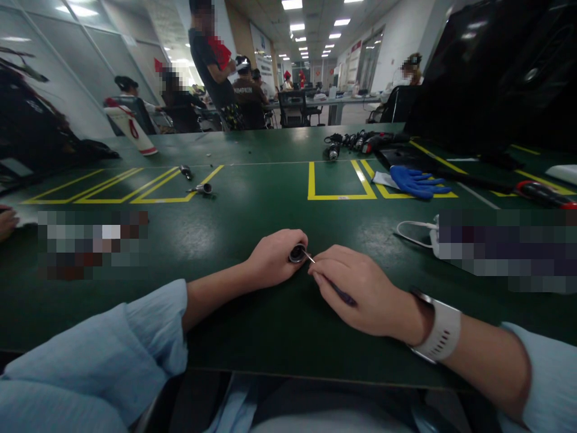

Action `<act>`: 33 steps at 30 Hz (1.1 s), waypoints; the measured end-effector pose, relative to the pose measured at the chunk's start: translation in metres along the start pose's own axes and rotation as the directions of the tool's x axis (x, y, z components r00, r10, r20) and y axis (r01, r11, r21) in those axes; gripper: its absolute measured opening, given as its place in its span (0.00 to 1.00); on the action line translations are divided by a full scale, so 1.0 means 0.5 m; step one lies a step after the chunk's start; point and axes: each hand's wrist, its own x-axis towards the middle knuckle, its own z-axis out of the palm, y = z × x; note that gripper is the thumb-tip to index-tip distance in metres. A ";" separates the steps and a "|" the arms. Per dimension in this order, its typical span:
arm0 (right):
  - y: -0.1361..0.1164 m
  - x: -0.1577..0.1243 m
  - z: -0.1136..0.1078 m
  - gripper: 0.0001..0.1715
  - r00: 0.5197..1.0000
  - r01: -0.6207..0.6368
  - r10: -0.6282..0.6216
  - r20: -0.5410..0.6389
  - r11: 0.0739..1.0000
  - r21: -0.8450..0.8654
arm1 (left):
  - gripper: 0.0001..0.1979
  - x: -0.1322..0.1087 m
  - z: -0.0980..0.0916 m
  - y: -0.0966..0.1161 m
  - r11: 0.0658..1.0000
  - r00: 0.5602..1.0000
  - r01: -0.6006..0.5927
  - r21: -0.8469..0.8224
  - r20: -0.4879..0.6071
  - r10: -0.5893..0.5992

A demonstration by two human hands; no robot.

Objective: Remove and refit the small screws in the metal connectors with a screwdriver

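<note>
My left hand (273,260) is closed around a small round metal part (296,253), whose hollow dark end faces my right side. In my right hand (365,291) is a thin screwdriver (345,295) with a dark handle, gripped between thumb and fingers. Its slim shaft points left, and the tip reaches the mouth of the metal part; how deep it goes is hidden. Both hands are low over the green table (252,346), near its front edge. Most of the metal part's body is covered by my left fingers.
Two metal parts (204,189) lie by the yellow tape on the left. Farther right are a blue glove (417,182), dark cables (347,142) and a red-black tool (543,195). A blurred-out object with a white cable (412,224) lies right. Another person's hand (6,221) shows far left.
</note>
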 end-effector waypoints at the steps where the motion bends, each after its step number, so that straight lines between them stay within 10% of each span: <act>1: -0.002 0.000 -0.001 0.11 1.000 -0.023 0.023 0.000 1.000 0.002 | 0.03 0.000 0.000 0.001 1.000 1.000 0.000 0.008 0.006 0.000; 5: 0.003 0.003 -0.007 0.12 0.973 -0.210 0.228 -0.044 0.945 0.251 | 0.03 0.000 -0.002 0.004 1.000 1.000 -0.002 0.015 0.030 0.001; 12: 0.039 0.001 0.004 0.13 0.847 -0.348 0.529 0.059 0.467 0.813 | 0.03 0.003 -0.005 0.007 0.998 0.999 0.046 -0.036 0.012 -0.046; 19: 0.010 0.004 -0.008 0.12 0.914 -0.347 0.405 -0.034 0.820 0.456 | 0.02 0.001 -0.005 0.005 1.000 0.999 0.002 0.020 0.038 -0.003; 25: 0.028 0.003 -0.011 0.13 0.880 -0.369 0.471 0.056 0.607 0.704 | 0.02 0.001 -0.007 0.006 1.000 0.999 -0.020 0.015 0.039 0.019; 33: 0.029 0.000 -0.018 0.12 0.906 -0.352 0.420 0.062 0.661 0.662 | 0.01 -0.001 -0.009 0.005 0.998 0.997 -0.058 -0.036 0.056 0.060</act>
